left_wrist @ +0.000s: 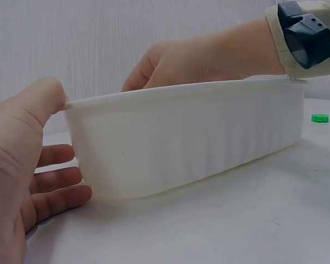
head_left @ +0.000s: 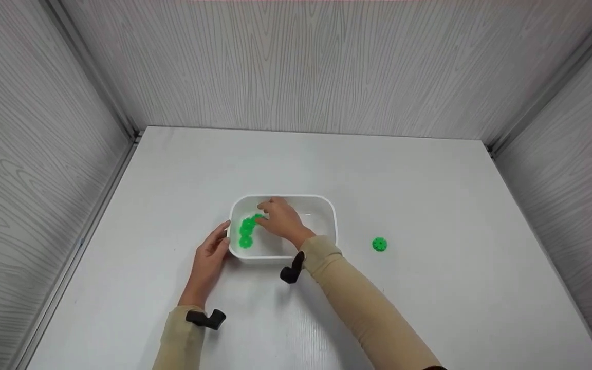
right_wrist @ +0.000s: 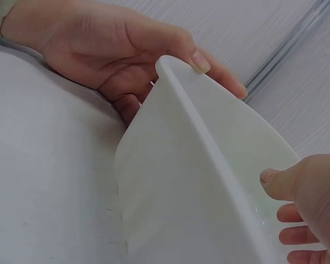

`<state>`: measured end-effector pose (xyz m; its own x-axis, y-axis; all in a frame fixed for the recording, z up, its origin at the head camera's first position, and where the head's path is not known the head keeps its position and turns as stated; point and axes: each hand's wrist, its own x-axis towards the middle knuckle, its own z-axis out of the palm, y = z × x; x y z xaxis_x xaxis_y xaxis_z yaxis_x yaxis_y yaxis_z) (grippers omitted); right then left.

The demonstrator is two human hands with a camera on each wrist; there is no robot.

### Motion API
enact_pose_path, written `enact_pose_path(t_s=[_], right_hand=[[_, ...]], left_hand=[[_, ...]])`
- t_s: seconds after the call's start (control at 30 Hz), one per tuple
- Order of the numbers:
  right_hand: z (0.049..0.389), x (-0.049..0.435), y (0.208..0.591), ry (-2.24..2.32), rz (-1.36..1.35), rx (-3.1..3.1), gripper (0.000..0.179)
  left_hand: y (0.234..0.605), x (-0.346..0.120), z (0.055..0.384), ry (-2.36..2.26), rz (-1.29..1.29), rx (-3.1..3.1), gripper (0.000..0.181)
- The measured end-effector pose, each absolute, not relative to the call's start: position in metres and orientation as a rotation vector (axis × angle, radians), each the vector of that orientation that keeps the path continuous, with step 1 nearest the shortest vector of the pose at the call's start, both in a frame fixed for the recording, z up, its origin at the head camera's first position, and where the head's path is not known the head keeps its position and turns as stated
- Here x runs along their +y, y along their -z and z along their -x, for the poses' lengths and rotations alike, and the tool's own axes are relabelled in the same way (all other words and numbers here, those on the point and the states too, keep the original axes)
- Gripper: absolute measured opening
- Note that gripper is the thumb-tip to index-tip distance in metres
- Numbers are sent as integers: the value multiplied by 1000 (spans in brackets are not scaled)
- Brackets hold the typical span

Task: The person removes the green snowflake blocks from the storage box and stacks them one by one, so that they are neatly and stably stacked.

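Observation:
A white plastic box (head_left: 285, 260) sits on the table, with several green notched discs (head_left: 246, 229) in a row along its left inside. At the box's left end, my left hand (head_left: 212, 254) holds the rim, thumb on its edge and fingers against the outer wall. My right hand (head_left: 280, 220) reaches over the near side into the box. Its thumb is right at the upper end of the green row, with the fingers apart from the thumb. In the right wrist view, nothing shows between that thumb and the fingers (right_wrist: 297, 235); the box wall hides the discs.
A single green notched disc (head_left: 380, 244) lies on the white table (head_left: 429, 288), right of the box. Wood-grain panels (head_left: 296, 67) stand at the back and on both sides. Each wrist wears a small black camera (head_left: 292, 268).

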<state>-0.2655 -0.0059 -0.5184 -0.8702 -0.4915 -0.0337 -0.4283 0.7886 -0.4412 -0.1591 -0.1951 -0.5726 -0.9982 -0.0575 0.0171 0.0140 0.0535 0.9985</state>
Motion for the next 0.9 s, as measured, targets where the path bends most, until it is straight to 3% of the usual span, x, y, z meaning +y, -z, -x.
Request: enact_pose_path(t_s=[0.37, 0.6, 0.9], right_hand=[[269, -11, 525, 468, 776, 2813, 39], [268, -17, 527, 369, 768, 2865, 28], [268, -16, 531, 362, 733, 2845, 31]], left_hand=[[573, -197, 161, 2116, -34, -2256, 40], [573, -197, 160, 2132, -19, -2234, 40], [572, -197, 160, 2123, -18, -2248, 40]])
